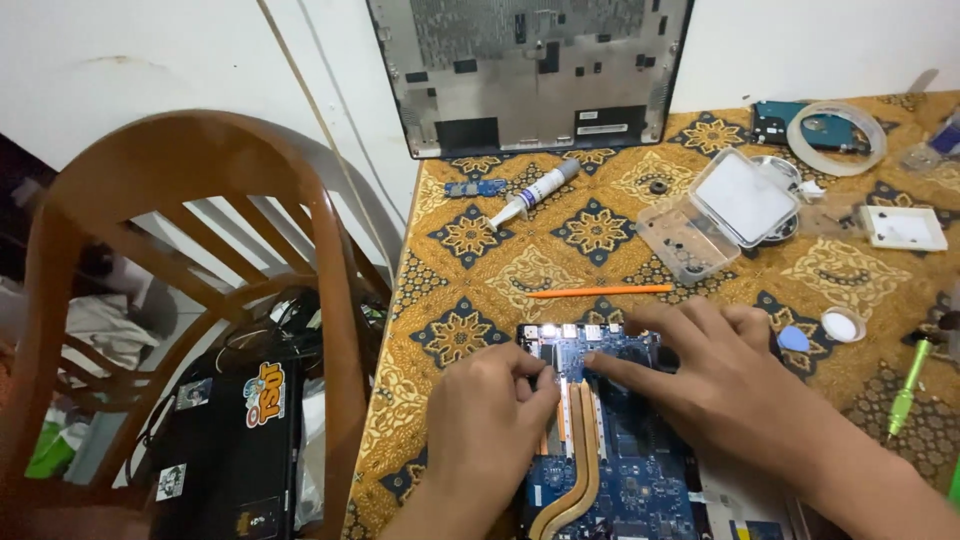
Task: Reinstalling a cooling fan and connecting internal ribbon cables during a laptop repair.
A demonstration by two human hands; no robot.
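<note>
on patterned tablecloth [600, 232]: clear plastic case [722, 212] open, small dark bits inside; both hands' fingers [610, 366] press blue circuit board [610, 470], grasping nothing.

The worktop [560, 270] was covered by a gold cloth with dark blue medallions; a blue circuit board [610, 440] with copper pipes lay at its near edge; an orange pry stick [600, 291] lay just beyond it; a white syringe tube [533, 194] lay near the far left corner, beside a grey laptop cover [530, 70] leaning on the wall; a clear plastic box [720, 210] sat toward the far right; a green screwdriver [905, 395] lay by the right edge.
</note>
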